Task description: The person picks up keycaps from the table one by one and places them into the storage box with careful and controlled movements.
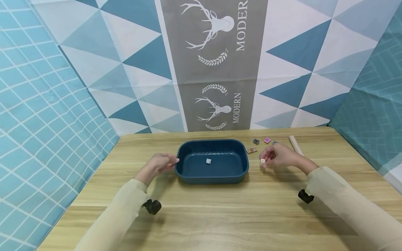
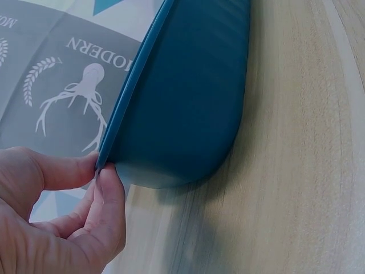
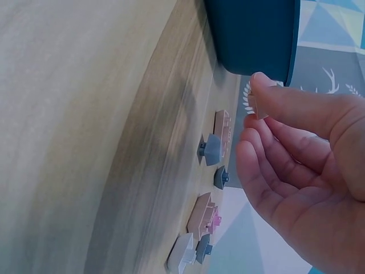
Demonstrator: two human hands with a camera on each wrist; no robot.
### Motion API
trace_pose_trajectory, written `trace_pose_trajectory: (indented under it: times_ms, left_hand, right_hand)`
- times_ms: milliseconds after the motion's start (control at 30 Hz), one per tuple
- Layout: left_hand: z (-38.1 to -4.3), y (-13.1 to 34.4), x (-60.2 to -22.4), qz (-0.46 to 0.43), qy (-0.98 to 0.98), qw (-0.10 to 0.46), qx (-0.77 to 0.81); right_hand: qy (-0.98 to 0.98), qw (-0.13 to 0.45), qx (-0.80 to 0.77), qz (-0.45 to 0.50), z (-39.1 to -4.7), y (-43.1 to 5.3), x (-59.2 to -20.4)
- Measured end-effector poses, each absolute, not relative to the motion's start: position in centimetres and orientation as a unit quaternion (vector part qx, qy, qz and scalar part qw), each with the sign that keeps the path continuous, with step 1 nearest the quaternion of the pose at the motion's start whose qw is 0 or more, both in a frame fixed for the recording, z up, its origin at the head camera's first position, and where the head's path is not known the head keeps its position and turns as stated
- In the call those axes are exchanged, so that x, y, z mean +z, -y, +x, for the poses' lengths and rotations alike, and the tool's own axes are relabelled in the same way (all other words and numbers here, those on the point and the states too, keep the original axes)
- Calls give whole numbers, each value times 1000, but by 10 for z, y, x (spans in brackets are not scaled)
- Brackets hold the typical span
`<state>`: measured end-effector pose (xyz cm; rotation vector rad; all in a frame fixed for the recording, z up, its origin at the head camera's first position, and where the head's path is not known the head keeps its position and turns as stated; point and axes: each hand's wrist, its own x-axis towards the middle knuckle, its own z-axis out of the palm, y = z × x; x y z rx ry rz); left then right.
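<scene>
My left hand (image 1: 161,163) pinches the left rim of a dark blue rectangular tray (image 1: 226,165); the left wrist view shows the thumb and fingertips on the tray's lip (image 2: 117,125). A small white block (image 1: 208,161) lies on the tray floor. To the right of the tray, my right hand (image 1: 279,155) holds a small pale block (image 1: 262,161) between thumb and fingertips, above the table. In the right wrist view the block (image 3: 259,104) is partly hidden by the thumb, and its exact kind cannot be told.
Near the right hand lie a tan piece (image 1: 252,150), a black piece (image 1: 256,141), a pink piece (image 1: 267,140) and a blue-grey piece (image 1: 275,142). A pale wooden bar (image 1: 295,144) lies behind the right hand. A patterned wall covering (image 1: 216,76) stands behind the wooden table (image 1: 220,216).
</scene>
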<state>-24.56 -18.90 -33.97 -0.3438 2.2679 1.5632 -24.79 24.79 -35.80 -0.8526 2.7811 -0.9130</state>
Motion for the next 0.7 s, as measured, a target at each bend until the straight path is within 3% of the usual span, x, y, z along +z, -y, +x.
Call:
trace_pose_trajectory:
  times_ms: [700]
  left_hand:
    - [-249, 192, -342, -124, -803, 187, 552]
  right_hand:
    - [-914, 54, -291, -279, -251, -245, -352]
